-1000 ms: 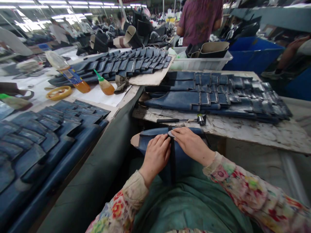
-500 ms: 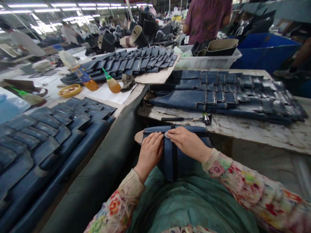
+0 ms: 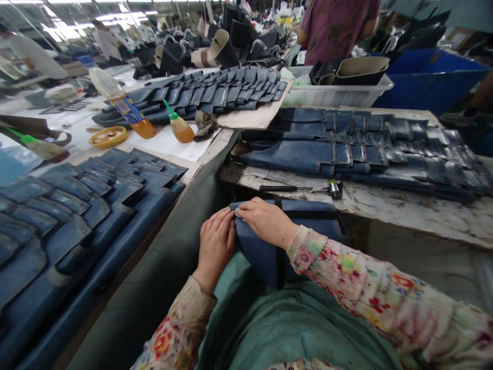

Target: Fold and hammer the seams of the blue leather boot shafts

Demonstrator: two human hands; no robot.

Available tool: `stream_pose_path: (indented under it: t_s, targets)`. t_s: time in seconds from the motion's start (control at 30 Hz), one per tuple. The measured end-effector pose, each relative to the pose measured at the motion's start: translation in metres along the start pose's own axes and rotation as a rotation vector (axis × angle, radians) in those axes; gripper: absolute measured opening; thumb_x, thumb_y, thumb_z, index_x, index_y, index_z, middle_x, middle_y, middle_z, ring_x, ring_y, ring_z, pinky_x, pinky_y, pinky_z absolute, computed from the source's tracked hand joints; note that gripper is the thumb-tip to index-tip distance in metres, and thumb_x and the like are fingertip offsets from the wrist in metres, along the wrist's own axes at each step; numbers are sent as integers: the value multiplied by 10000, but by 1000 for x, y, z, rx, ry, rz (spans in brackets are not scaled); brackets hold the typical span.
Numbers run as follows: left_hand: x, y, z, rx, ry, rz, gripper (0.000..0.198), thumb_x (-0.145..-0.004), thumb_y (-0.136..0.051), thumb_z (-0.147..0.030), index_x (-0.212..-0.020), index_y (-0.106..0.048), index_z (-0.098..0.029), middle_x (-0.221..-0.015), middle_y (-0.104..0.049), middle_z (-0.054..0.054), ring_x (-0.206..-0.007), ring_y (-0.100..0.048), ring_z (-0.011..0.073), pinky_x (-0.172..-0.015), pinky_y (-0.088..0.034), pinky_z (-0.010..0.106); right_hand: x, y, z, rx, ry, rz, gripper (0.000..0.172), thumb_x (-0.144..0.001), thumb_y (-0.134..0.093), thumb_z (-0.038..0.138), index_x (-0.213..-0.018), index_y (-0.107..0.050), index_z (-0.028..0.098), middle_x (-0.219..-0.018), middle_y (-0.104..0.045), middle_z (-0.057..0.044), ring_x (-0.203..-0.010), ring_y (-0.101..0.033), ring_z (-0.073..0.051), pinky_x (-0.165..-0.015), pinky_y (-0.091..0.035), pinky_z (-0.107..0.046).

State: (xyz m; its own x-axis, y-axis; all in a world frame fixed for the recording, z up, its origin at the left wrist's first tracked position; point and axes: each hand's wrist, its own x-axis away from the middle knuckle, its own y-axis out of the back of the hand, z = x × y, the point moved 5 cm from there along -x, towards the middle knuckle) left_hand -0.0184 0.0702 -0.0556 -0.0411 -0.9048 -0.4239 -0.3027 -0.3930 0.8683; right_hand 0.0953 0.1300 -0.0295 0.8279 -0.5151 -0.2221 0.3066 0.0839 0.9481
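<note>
Below the near edge of the bench (image 3: 385,210), right hand (image 3: 265,220) fingers clamped on a small pale bit (image 3: 237,211) at the blue piece (image 3: 257,249); left hand (image 3: 216,239) fingers together over its left corner, grip can't tell. Piece over green apron (image 3: 288,324), dark bands (image 3: 280,267) across, looks part-worked, remainder unclear. Hammer (image 3: 334,189) idle along near edge, blue stack (image 3: 295,154) beyond.

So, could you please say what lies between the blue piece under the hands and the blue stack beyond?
A black-handled hammer lies there, on the worn benchtop; head view.
</note>
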Motion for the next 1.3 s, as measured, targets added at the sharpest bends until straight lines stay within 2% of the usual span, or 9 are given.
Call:
stream_pose_path:
  t_s: [0.23,0.53,0.63,0.73,0.8,0.9,1.1,1.2,1.3]
  targets:
    - [0,5,-9,-57,42,35,355,-920,-377,-254,-1235,-521,-178,-1251,-571,89,-1154,-495,211,-978,-390,379,0,3,4,56,17,-5,249,-918,-409,152,-1072,-604,145,-1043,-598,-85,-942,-480,-191,-770,-464,-279]
    - [-9,11,-14,-159,-38,111,322,-912,-409,-300,-1170,-579,-208,-1208,-596,71,-1090,-527,228,-926,-421,399,74,44,-25,178,-12,54,281,-875,-472,102,-1112,-614,154,-1103,-612,-86,-976,-519,-202,-794,-485,-302]
    - [-26,17,-15,-169,-97,150,286,-911,-409,-313,-988,-653,-186,-1158,-612,74,-1069,-534,227,-910,-436,380,101,53,-34,205,-48,60,289,-852,-494,84,-1099,-626,157,-1093,-621,-88,-951,-540,-200,-779,-500,-310]
    - [-60,15,-24,-176,-160,211,330,-914,-390,-333,-808,-655,-166,-1076,-636,84,-1008,-562,219,-893,-446,355,125,50,-37,168,-161,-45,298,-877,-479,128,-1144,-604,165,-1127,-617,-85,-971,-547,-197,-808,-512,-328]
    - [-89,0,-37,-170,-203,308,312,-919,-376,-323,-893,-641,-159,-1028,-646,86,-978,-578,208,-894,-444,342,138,44,-36,144,-241,-146,323,-900,-443,142,-1195,-572,167,-1183,-595,-84,-1029,-534,-199,-855,-504,-345]
    - [-130,-45,-60,-166,-262,480,285,-905,-422,-294,-1088,-586,-148,-1081,-630,98,-1037,-570,204,-924,-431,328,150,32,-32,134,-325,-225,345,-913,-409,139,-1229,-546,165,-1229,-572,-80,-1072,-521,-206,-906,-481,-369]
    - [-172,-139,-95,-196,-321,681,265,-853,-564,-298,-1061,-581,-136,-1039,-620,81,-909,-605,169,-803,-509,350,152,28,-33,114,-404,-227,347,-906,-432,132,-1230,-545,185,-1243,-564,-68,-1051,-529,-189,-902,-478,-339]
    - [-174,-149,-104,-187,-332,683,305,-874,-529,-343,-1079,-563,-120,-1043,-596,65,-891,-599,163,-777,-520,356,151,29,-36,106,-417,-210,350,-904,-435,129,-1231,-542,195,-1250,-559,-61,-1055,-523,-183,-895,-476,-322]
    - [-170,-132,-114,-148,-348,618,337,-887,-500,-355,-1112,-549,-110,-1084,-575,69,-921,-591,167,-817,-507,361,150,29,-37,105,-426,-203,346,-909,-436,141,-1235,-540,196,-1253,-559,-55,-1059,-519,-187,-901,-471,-325]
